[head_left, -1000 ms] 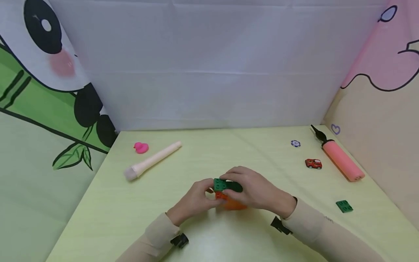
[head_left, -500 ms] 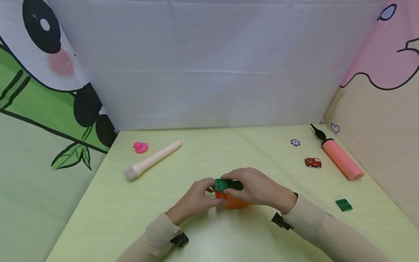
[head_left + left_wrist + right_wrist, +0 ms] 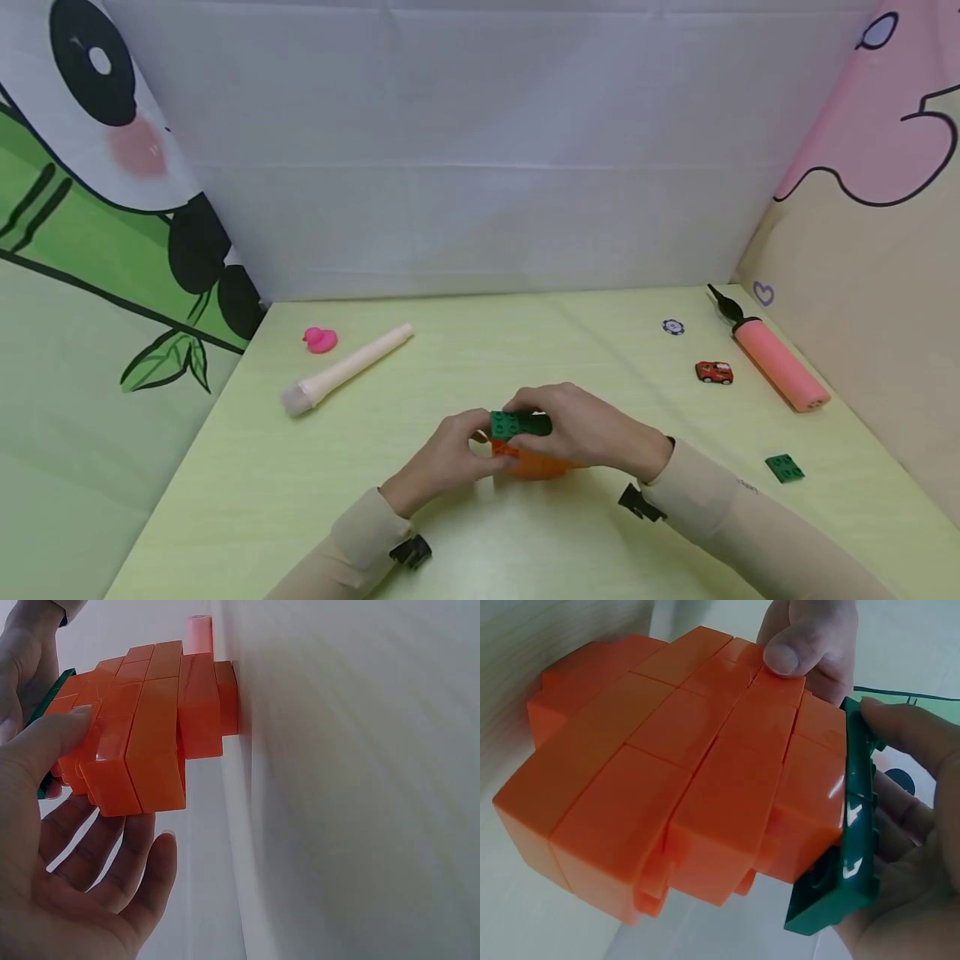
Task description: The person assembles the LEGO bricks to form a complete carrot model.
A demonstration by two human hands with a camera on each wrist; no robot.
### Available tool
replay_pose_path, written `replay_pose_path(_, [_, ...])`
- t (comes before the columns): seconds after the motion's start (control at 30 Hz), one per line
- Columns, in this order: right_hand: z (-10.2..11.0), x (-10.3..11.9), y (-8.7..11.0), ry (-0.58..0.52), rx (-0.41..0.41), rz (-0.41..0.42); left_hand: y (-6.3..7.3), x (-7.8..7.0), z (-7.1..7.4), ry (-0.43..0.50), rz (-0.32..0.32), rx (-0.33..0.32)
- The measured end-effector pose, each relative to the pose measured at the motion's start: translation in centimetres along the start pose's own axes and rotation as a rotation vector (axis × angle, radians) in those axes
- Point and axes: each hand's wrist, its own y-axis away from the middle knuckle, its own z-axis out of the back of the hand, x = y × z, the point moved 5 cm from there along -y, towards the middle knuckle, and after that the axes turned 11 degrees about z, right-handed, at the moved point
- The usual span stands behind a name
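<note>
An orange build of stacked toy bricks (image 3: 697,772) stands near the middle of the table, stepped and narrower toward its bottom in the left wrist view. My left hand (image 3: 446,457) grips its left side, with the thumb (image 3: 56,739) on the orange bricks and the fingers around the far side. On its top lies a green brick piece (image 3: 504,425) with studs up, also along the build's edge in the right wrist view. My right hand (image 3: 588,429) pinches this green piece between thumb and fingers. Part of the green piece and the build's rear are hidden by my hands.
A loose green brick (image 3: 784,468) lies at the right. Behind it are a red toy car (image 3: 714,372), a poker chip (image 3: 672,327) and a pink pump (image 3: 780,365) with a black tip. At the left lie a pink duck (image 3: 320,340) and a pale flashlight-like tube (image 3: 348,371).
Both hands keep their hold on the build and the green piece. More of the orange build shows under my right hand. The view has shifted slightly.
</note>
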Motion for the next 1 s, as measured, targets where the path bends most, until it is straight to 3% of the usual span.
replay_pose_path(0.27, [0.00, -0.18, -0.04, -0.019, 0.010, 0.039, 0.06, -0.18, -0.03, -0.013, -0.004, -0.010])
replay_pose_path(0.6, [0.07, -0.23, 0.64, 0.092, -0.028, 0.240, 0.00, -0.37, -0.08, -0.028, -0.041, -0.025])
replay_pose_path(1.0, [-0.12, -0.52, 0.61, -0.003, -0.021, 0.265, 0.07, -0.66, 0.05, -0.036, -0.100, -0.054])
